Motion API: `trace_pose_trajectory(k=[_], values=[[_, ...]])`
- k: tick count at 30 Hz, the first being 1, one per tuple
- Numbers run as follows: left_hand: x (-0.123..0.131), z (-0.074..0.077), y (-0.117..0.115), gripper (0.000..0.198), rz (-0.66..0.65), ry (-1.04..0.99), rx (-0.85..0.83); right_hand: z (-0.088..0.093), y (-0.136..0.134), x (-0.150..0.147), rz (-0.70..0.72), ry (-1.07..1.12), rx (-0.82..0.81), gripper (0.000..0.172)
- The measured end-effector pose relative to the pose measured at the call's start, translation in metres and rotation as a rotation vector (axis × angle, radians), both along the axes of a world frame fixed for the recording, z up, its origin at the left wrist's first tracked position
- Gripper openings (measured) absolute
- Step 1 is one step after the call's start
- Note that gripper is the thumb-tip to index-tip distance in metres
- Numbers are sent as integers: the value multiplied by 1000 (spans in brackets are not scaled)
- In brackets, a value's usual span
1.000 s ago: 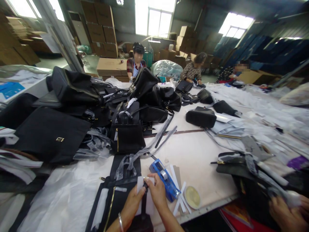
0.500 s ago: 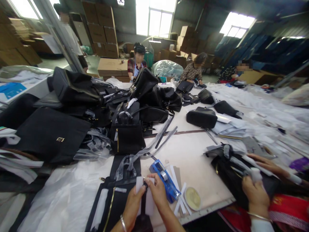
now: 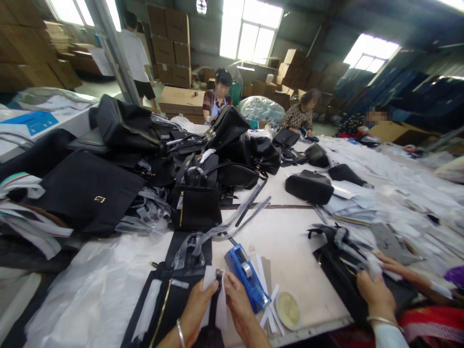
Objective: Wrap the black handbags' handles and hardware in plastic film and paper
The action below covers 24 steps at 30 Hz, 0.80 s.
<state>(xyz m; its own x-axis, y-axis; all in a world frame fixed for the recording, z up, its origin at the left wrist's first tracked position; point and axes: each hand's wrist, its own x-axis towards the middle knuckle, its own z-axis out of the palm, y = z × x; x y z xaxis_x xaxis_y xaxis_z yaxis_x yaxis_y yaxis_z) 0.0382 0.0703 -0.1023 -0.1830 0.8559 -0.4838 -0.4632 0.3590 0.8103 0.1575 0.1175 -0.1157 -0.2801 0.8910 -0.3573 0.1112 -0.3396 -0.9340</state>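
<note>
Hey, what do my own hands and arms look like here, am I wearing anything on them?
No gloves on either. The left hand has a thin silvery bangle at the wrist; the right hand shows no ring or bracelet. No sleeves reach the parts of the forearms that are in view.

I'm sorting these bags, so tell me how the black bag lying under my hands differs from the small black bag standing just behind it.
The flat bag lies at the near edge of the table; the standing bag sits upright farther in. Your left hand and right hand pinch white paper over the flat bag; the standing bag is untouched. Both are black with a gold zipper.
</note>
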Motion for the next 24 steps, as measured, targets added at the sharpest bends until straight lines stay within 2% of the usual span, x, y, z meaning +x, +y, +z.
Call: trace_pose_trajectory(k=[3,8,11,14,19,24], values=[[-1,0,2,39,-13,117,20,0,3,0,-22,-55,54,23],[11,-11,4,35,-24,262,17,-2,3,2,-45,-162,131,30],[16,-19,2,31,28,234,17,-5,0,1,-56,-228,165,26],[16,-20,-2,33,41,162,-21,-10,-4,-2,-63,-295,193,29],[11,-16,-10,49,-52,156,76,-18,-3,-6,-87,-425,275,34],[6,-22,-11,49,-156,188,164,-16,-2,-3,-125,-411,223,35]])
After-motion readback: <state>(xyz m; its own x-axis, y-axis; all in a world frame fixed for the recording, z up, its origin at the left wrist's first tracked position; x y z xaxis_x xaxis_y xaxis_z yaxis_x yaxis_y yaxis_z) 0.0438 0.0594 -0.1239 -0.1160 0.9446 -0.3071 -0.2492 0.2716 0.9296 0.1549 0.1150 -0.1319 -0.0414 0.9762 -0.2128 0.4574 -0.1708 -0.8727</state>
